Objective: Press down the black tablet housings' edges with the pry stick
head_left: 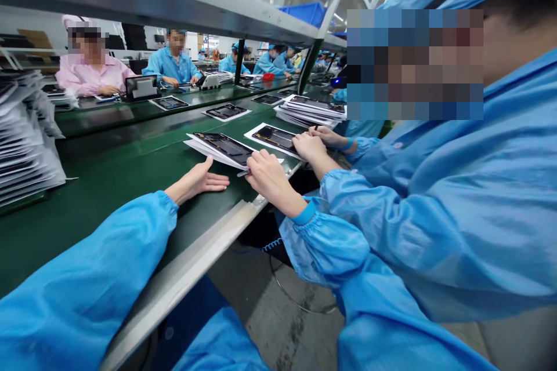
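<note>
Far left, white packets (30,139) piled on the green bench (100,214). Left hand (195,181) flat on the bench, grip open, just beside a sheaf of black-panelled white sheets (221,149). Right hand (268,175), grip closed on the sheaf's near edge, above the metal bench edge (187,269). Further right, a co-worker's hands (311,144) on another sheet (272,139).
</note>
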Tool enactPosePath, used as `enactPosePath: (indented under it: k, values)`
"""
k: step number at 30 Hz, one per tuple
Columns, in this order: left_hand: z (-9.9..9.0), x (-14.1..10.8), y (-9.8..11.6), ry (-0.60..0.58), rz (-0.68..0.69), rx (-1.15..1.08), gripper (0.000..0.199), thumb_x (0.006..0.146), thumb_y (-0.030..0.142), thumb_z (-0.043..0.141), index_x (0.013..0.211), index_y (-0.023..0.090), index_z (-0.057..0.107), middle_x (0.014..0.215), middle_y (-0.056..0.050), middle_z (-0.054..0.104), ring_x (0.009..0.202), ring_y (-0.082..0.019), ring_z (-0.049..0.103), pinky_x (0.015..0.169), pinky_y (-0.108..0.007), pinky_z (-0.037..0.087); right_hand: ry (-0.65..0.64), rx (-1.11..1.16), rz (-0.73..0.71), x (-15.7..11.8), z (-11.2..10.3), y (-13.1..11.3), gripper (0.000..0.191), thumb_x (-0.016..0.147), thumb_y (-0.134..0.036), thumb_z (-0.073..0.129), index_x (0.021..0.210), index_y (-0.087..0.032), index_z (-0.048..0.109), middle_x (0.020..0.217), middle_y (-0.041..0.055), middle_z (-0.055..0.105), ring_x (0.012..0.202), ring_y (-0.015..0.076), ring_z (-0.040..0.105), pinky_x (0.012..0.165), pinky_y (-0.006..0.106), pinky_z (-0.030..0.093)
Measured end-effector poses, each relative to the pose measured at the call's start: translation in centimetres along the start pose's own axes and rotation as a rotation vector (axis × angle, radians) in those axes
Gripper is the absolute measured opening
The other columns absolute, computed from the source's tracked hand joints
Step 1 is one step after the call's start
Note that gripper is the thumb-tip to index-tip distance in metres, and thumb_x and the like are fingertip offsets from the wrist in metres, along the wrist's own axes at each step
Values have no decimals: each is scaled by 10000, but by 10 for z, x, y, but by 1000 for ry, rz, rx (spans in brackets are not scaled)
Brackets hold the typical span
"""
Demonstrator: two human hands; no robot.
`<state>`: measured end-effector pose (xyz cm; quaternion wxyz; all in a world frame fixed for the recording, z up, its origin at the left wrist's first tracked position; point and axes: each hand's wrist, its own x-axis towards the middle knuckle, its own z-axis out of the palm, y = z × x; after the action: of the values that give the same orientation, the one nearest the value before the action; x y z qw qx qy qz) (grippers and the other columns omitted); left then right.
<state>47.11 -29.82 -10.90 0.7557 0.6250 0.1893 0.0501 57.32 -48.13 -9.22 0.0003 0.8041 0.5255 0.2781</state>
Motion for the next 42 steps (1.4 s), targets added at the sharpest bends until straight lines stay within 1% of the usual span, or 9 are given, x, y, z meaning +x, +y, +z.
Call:
enactPosePath:
  k: [5, 8, 12, 18, 23, 29, 35, 39, 42]
  values:
    - [24, 41, 0, 157, 37, -172, 332, 999, 406, 598, 1192, 136, 613, 1103, -81, 676, 924, -178, 685, 805, -356, 605, 73, 89, -79, -9, 6, -30, 72, 868, -114, 564, 856, -176, 598, 914, 114, 628, 908, 270, 485, 742, 366, 321]
    - [12, 39, -5, 291, 25, -208, 351, 983, 365, 629, 1259, 150, 596, 1221, -95, 634, 1030, -209, 657, 872, -406, 593, 164, 221, -135, -21, 11, -47, 122, 933, -140, 522, 842, -189, 586, 895, 93, 628, 875, 250, 496, 743, 358, 347]
    - [-42, -6, -9, 417, 25, -180, 342, 982, 358, 631, 1251, 147, 601, 1216, -95, 639, 1031, -209, 661, 874, -406, 595, 325, 495, -217, -35, 7, -55, 130, 1010, -271, 512, 928, -205, 589, 942, 75, 643, 875, 221, 550, 795, 350, 428]
    - [-120, -100, 2, 564, -6, 2, 299, 985, 342, 631, 1201, 134, 618, 1132, -78, 665, 945, -178, 677, 813, -359, 606, 485, 817, -254, -30, -5, -70, 89, 963, -189, 594, 899, -250, 598, 861, 34, 649, 784, 199, 573, 724, 357, 451]
    - [-146, -138, 5, 591, 1, 234, 282, 967, 232, 600, 1223, 117, 623, 1014, -119, 705, 774, -191, 686, 674, -327, 604, 391, 859, -368, 9, -15, -106, 154, 975, -184, 546, 870, -237, 645, 897, 50, 679, 796, 201, 545, 734, 365, 453]
    - [-179, -192, -3, 760, 196, 631, 663, 853, 200, 661, 1474, 206, 427, 1417, -160, 500, 847, -174, 620, 707, -287, 575, 103, 718, -697, 55, -12, -140, 349, 851, 14, 480, 1046, -196, 678, 1038, 89, 682, 910, 231, 506, 789, 368, 421]
    - [-148, -232, -29, 609, 378, 1040, 266, 950, 232, 568, 1210, 193, 611, 1177, -73, 570, 960, -188, 578, 965, -357, 494, -17, 589, -821, 71, -1, -164, 379, 744, 86, 421, 944, -176, 608, 960, 95, 627, 859, 228, 455, 730, 337, 334]
    - [-115, -236, -43, 329, 522, 1669, 217, 995, 301, 559, 1190, 206, 581, 1177, -93, 578, 998, -219, 564, 750, -290, 492, -44, 560, -850, 65, -2, -162, 356, 744, 83, 400, 917, -188, 553, 921, 88, 595, 856, 233, 442, 719, 333, 310]
    - [-105, -234, -47, 241, 572, 1892, 186, 1023, 169, 438, 1129, 211, 585, 1081, -72, 601, 848, -184, 545, 606, -261, 407, -60, 556, -859, 55, -7, -153, 332, 754, 67, 400, 913, -192, 533, 925, 89, 590, 841, 231, 439, 707, 334, 303]
